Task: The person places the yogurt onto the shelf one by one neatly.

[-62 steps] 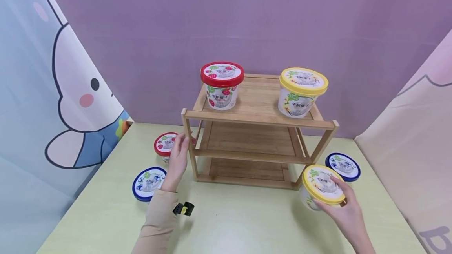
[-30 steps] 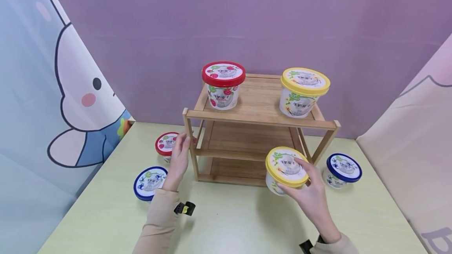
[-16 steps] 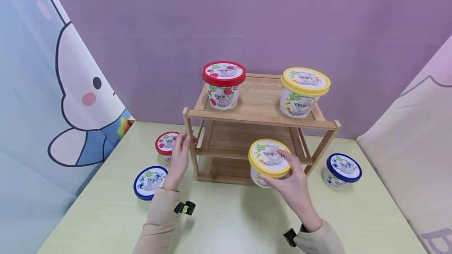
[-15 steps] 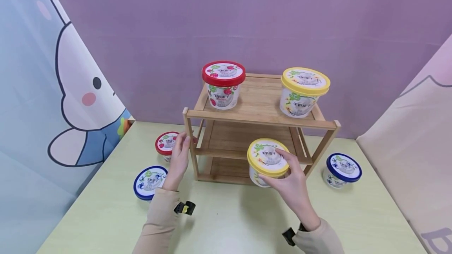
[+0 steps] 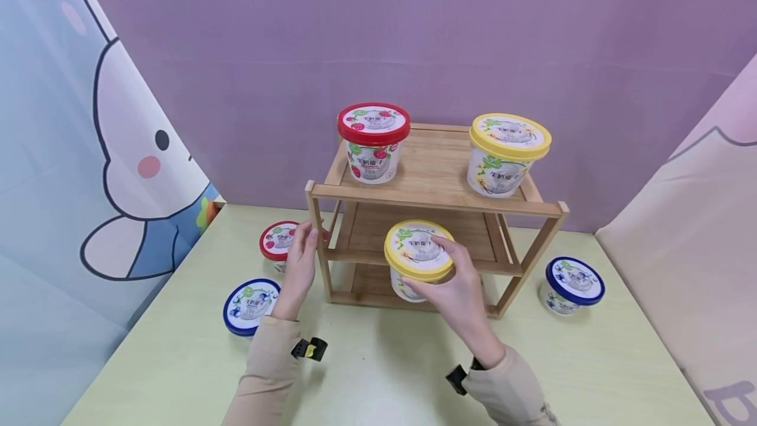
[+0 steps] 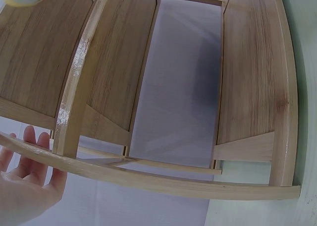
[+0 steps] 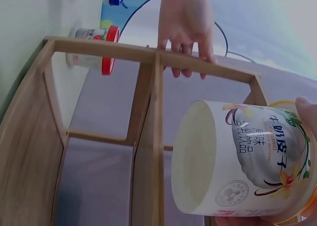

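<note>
My right hand (image 5: pixel 455 291) grips a white tub with a yellow lid (image 5: pixel 414 248), thumb and fingers around its lid end. I hold it aloft before the middle tier of a three-tier wooden shelf (image 5: pixel 426 197). In the right wrist view the tub (image 7: pixel 233 156) tilts, showing its pale underside. My left hand (image 5: pixel 300 271) holds the shelf's left front post; in the left wrist view the fingers (image 6: pixel 34 151) of that hand reach past the wood. On the top tier stand a red-lidded tub (image 5: pixel 374 143) at left and another yellow-lidded tub (image 5: pixel 505 156) at right.
A red-lidded tub (image 5: pixel 278 242) and a blue-lidded tub (image 5: pixel 251 307) stand on the pale table (image 5: pixel 367 380) left of the shelf. Another blue-lidded tub (image 5: pixel 572 284) stands at right. A purple curtain (image 5: pixel 378 31) hangs behind, with printed cloths at both sides.
My right hand has carried the yellow-lidded tub leftward and slightly up, from beside the right blue-lidded tub to before the shelf's middle. My left hand has stayed at the post.
</note>
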Tool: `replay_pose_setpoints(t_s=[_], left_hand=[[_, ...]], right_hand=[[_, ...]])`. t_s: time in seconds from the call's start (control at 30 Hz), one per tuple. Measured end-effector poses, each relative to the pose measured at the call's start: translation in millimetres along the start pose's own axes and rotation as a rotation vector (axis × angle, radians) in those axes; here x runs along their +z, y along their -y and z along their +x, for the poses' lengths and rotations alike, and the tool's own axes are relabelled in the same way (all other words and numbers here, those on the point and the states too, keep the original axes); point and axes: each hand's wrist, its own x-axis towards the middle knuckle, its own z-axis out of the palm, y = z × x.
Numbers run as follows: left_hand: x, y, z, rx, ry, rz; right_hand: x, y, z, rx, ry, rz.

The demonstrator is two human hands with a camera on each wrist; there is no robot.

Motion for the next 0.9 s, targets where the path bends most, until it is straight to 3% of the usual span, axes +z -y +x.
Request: replay_pose_setpoints(t_s=[0.43, 0.9], left_hand=[[-0.5, 1.2, 0.2, -0.01, 0.008, 0.001], [-0.8, 1.0, 0.0, -0.007, -0.013, 0.032]], right_hand=[[29, 13, 16, 0.009, 0.03, 0.016], [59, 20, 34, 0.027, -0.003, -0.042]])
